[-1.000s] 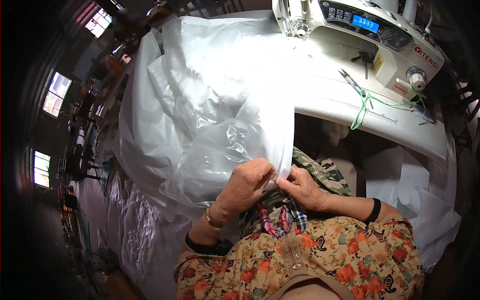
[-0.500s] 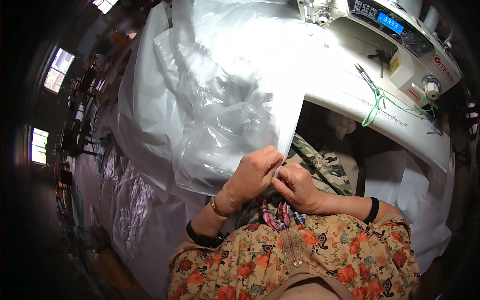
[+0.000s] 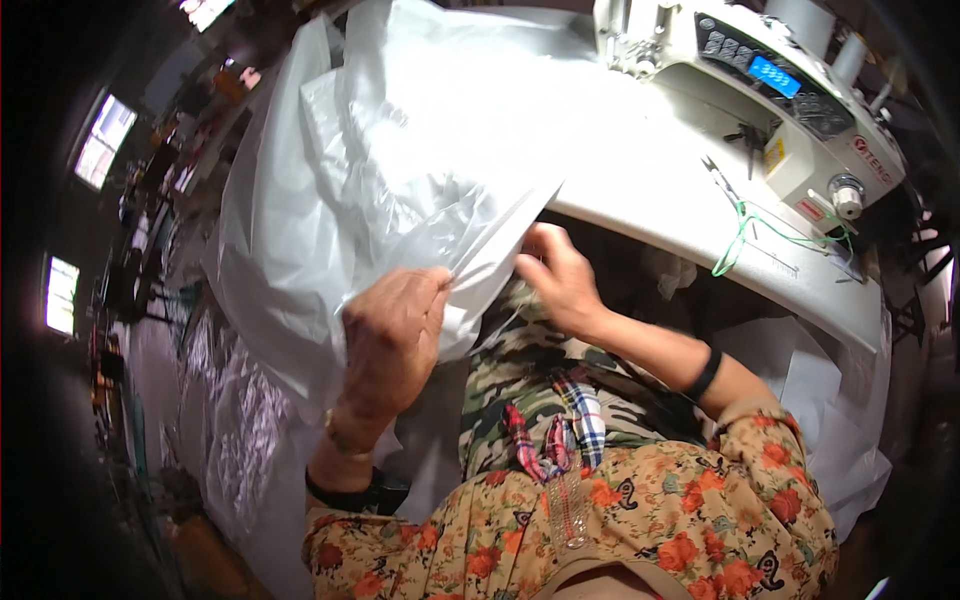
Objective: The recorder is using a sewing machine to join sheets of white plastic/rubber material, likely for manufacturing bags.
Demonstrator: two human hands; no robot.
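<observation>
A large white, translucent plastic sheet [image 3: 290, 240] lies in loose folds over the left of the sewing table and hangs down toward my lap. My left hand [image 3: 395, 335] is closed on its near part, thumb and fingers pinching a gathered fold. At the sheet's right edge is my right hand [image 3: 562, 280], its fingers curled with the tips against the edge; the sheet partly hides what they grip. Between the hands the plastic slants, creased. The sewing machine [image 3: 790, 130] stands beyond, at the upper right, its lamp glaring on the sheet.
On the white tabletop [image 3: 640, 205] lie thread snips [image 3: 722, 180] and a tangle of green thread [image 3: 735, 245]. Thread cones [image 3: 850, 58] stand behind the machine. More plastic sheeting [image 3: 250, 410] is heaped at the left, and pale sheets [image 3: 800, 375] hang below the table at the right.
My hands have drawn apart: the left moved left with a fold of plastic, the right moved up along the edge. The sheet's near edge has been pulled left, uncovering more of my lap.
</observation>
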